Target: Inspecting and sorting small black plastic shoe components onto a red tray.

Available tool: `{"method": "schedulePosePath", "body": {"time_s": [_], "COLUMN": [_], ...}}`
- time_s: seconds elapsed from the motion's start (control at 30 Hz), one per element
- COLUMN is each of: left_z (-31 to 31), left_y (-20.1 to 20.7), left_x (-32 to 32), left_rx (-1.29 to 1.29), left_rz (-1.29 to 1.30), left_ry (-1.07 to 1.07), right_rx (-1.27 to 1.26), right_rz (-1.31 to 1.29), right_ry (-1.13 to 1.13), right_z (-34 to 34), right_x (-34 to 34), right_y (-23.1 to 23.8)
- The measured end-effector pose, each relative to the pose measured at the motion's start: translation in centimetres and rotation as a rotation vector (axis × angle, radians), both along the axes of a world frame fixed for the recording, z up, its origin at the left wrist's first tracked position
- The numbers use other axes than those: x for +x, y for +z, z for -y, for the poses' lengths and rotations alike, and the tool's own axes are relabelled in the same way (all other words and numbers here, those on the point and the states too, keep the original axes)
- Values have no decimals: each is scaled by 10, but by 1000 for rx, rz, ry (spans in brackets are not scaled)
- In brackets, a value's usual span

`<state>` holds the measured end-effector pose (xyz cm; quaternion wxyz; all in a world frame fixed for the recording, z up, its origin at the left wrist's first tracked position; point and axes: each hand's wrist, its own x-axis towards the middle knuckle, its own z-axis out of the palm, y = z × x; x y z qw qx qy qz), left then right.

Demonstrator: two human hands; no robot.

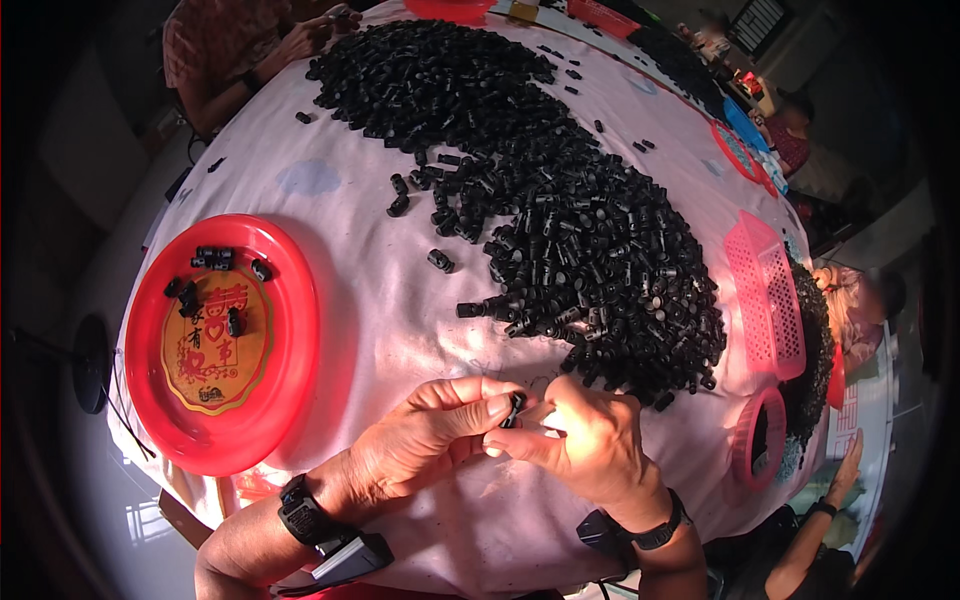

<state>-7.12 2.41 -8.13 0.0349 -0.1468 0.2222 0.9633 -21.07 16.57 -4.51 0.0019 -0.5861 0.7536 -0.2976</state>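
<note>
Close to me at the front of the table, my left hand (425, 435) pinches a small black cylindrical piece (514, 408) between thumb and finger. My right hand (605, 445) meets it from the other side, its thumb tip at the lower end of the piece and its fingers curled. Parts of the piece are hidden by the fingertips. Just beyond both hands lies a large heap of similar black cylindrical pieces (600, 270), stretching away to the far left. A red round tray (290, 330) on the left carries several of these pieces.
A pink cloth (390, 290) covers the table, with a few loose pieces (440, 261) beside the heap. On the right stand a pink perforated basket (750, 290) and a pink round basket (745, 445). Another person's hands (305, 38) are at the far left; others sit along the right.
</note>
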Motion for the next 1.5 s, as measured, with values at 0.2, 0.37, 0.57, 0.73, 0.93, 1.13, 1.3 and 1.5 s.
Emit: {"method": "schedulePosePath", "body": {"time_s": [0.2, 0.37, 0.57, 0.73, 0.93, 1.13, 1.3, 1.5], "left_z": [0, 0, -1, -1, 0, -1, -1, 1], "left_y": [-1, -4, -6, 1, -4, 6, -2, -3], "left_x": [-1, -1, -1, -2, -2, -3, -4, -5], "left_rx": [53, 72, 56, 54, 48, 41, 46, 67], "left_rz": [-25, -10, -40, -4, -21, 32, 46, 2], "left_ry": [10, 5, 1, 19, 1, 15, 45, 19], "right_rx": [22, 26, 32, 46, 4, 73, -58, 51], "right_rz": [-6, -34, -20, -125, -17, -87, 344, 462], "right_ry": [8, 13, 8, 9, -21, -25, 8, 118], "right_z": [1, 1, 0, 2, 0, 1, -1, -4], "right_x": [-3, -3, -3, 1, -1, 2, 0, -2], "right_y": [-1, -3, -2, -3, -5, 1, 7, 12]}}
